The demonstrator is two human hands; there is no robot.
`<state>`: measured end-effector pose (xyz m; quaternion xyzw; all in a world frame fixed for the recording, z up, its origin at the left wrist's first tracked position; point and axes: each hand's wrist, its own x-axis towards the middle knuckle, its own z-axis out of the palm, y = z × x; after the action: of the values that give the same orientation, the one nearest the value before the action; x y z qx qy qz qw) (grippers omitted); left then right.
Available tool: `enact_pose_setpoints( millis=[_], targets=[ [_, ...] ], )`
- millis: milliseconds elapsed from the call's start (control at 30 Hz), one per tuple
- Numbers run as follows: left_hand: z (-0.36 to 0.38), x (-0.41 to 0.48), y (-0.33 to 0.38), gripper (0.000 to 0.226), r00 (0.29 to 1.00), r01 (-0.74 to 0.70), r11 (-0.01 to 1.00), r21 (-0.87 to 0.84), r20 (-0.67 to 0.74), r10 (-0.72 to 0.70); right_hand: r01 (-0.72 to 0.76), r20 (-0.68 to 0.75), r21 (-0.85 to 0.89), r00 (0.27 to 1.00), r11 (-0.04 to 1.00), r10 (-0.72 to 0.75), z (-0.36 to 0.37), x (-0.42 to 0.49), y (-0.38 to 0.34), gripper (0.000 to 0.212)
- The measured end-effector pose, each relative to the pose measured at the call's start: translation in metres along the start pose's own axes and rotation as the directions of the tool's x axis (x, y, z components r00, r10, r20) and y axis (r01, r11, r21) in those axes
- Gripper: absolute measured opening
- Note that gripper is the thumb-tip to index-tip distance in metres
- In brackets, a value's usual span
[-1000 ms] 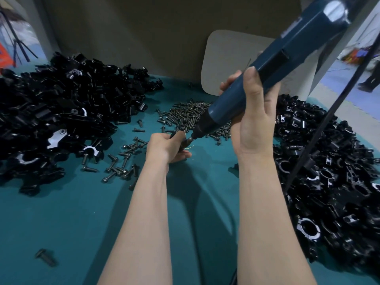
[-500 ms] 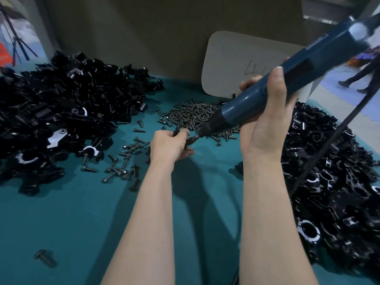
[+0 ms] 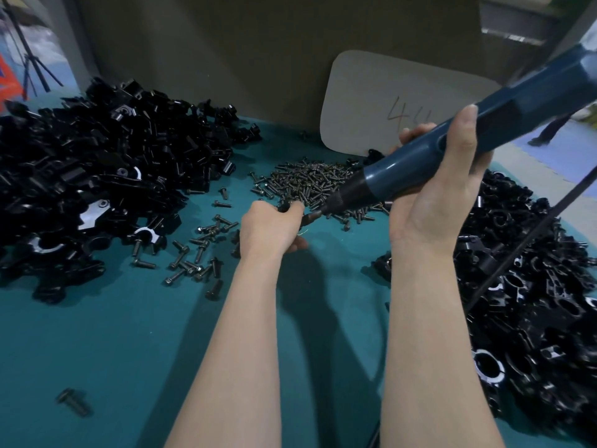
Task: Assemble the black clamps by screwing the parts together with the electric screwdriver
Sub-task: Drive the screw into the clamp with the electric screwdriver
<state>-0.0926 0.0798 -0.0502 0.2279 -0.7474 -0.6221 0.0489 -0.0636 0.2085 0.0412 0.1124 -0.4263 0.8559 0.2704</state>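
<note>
My right hand (image 3: 439, 202) grips the blue electric screwdriver (image 3: 452, 147), which slants down to the left. Its dark tip (image 3: 315, 216) meets a small black clamp (image 3: 286, 208) that my left hand (image 3: 271, 229) holds curled around it, just above the teal table (image 3: 129, 334). Most of the clamp is hidden by my fingers. A heap of small dark screws (image 3: 310, 182) lies just behind my left hand. Larger loose bolts (image 3: 193, 253) are scattered to its left.
A big pile of black clamp parts (image 3: 97, 176) fills the left side, and another pile (image 3: 533, 302) covers the right. A grey card (image 3: 381, 105) leans on the brown back wall. The screwdriver's black cable (image 3: 517, 247) crosses the right pile. One bolt (image 3: 72, 400) lies near the front left.
The screwdriver has tilted flatter, its rear end swinging down to the right. My right hand moved slightly right with it. My left hand stays on the clamp at the tip.
</note>
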Motion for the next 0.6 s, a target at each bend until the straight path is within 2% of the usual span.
enact_pose_setpoints(
  millis=[100,167,200,267,333,400,500,600],
  targets=[
    [-0.005,0.001,0.0,0.034,0.999,0.048,0.991,0.126,-0.015,-0.047,-0.009,0.103,-0.007,0.995,1.0,0.009,0.002,-0.001,-0.003,0.012],
    [-0.006,0.001,-0.001,0.033,0.997,0.06,0.987,0.152,-0.047,-0.054,-0.004,0.101,-0.009,0.995,1.0,0.005,0.004,-0.001,-0.003,0.012],
    [-0.007,0.002,-0.002,0.031,0.997,0.039,0.992,0.118,-0.063,-0.032,-0.001,0.077,-0.009,0.997,1.0,0.002,0.004,-0.002,-0.003,0.016],
    [-0.005,0.004,-0.005,0.029,0.997,-0.006,0.997,-0.076,-0.078,0.0,0.001,-0.006,-0.016,1.0,1.0,-0.001,0.004,-0.002,0.001,0.033],
    [-0.004,0.005,-0.006,0.025,0.997,-0.003,0.954,-0.3,-0.073,-0.02,0.003,-0.097,-0.032,0.995,0.999,-0.007,0.001,0.0,0.003,0.048],
    [-0.003,0.002,-0.004,0.024,0.997,0.036,0.893,-0.448,-0.042,-0.062,0.001,-0.151,-0.043,0.988,0.999,-0.007,-0.002,0.003,0.004,0.054],
    [-0.001,-0.003,0.0,0.021,0.996,0.076,0.822,-0.564,-0.001,-0.092,0.004,-0.2,-0.041,0.98,0.999,-0.012,-0.004,0.004,0.007,0.06],
    [0.001,-0.005,0.0,0.02,0.996,0.072,0.815,-0.575,-0.005,-0.092,0.009,-0.212,-0.05,0.977,0.999,-0.02,-0.004,0.004,0.011,0.061]
  ],
)
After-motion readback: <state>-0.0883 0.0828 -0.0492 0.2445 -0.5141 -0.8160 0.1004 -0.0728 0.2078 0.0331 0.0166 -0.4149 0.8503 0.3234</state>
